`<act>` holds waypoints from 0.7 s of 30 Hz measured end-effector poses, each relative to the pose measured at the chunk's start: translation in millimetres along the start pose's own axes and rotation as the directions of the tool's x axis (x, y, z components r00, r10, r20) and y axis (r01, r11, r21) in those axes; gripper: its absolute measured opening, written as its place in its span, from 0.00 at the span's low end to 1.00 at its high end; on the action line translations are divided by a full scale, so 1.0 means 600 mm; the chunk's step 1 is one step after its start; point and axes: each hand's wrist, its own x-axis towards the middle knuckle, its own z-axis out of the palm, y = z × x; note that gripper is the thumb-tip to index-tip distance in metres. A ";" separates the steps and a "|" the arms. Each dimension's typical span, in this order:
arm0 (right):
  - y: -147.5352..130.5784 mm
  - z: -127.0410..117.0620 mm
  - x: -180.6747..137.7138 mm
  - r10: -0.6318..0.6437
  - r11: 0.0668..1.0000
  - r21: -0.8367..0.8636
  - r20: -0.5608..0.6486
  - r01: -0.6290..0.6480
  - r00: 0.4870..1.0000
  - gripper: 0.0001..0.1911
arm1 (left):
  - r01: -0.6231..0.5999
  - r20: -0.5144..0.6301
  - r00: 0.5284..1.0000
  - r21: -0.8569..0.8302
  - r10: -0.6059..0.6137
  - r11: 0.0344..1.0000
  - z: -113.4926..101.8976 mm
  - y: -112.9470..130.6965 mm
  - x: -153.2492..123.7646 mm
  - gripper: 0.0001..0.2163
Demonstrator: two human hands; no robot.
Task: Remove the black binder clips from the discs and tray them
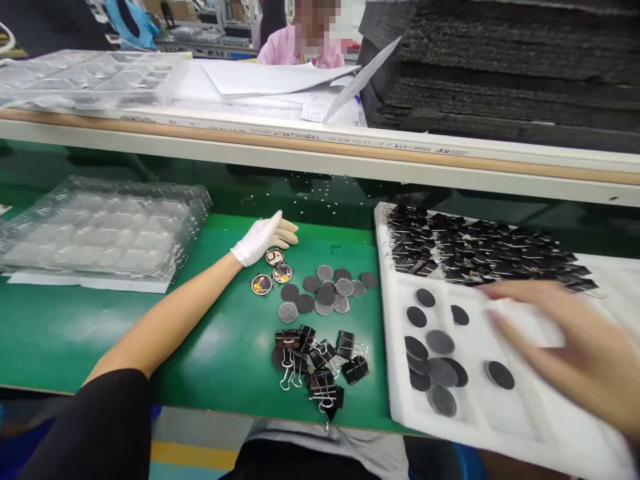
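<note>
My left hand (267, 237), in a white glove, rests on the green table with its fingers stretched out and apart. Just below it lie several round pieces like small watch faces (283, 273), with dark dials and gold-coloured details. My right hand (565, 327) is blurred by motion above the white foam tray (393, 373); whether its fingers hold anything cannot be made out. Dark round discs (443, 342) lie scattered in the tray's compartments. Between the hands are loose grey and black discs (327, 293), with black binder clips (323, 363) nearer the front edge.
Rows of black binder clips (480, 243) fill the tray's far side. Stacked clear plastic trays (100, 230) stand on the left. A white ledge (300, 150) crosses behind, bearing papers (280, 80) and a black foam stack (500, 67). A person in pink (280, 47) is beyond.
</note>
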 end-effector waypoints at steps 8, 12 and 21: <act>-0.134 0.208 0.129 -0.292 0.956 0.126 0.469 0.264 0.833 0.21 | -0.363 0.458 0.889 0.703 0.002 0.612 -0.047 0.024 -0.052 0.41; -0.130 0.233 0.182 -0.264 0.965 0.171 0.604 0.201 0.752 0.16 | -0.460 0.495 0.868 0.832 -0.040 0.310 -0.044 0.027 -0.065 0.35; -0.114 0.224 0.213 -0.224 0.951 0.303 0.546 0.059 0.808 0.11 | -0.434 0.434 0.901 0.900 0.016 0.048 0.005 0.031 -0.050 0.26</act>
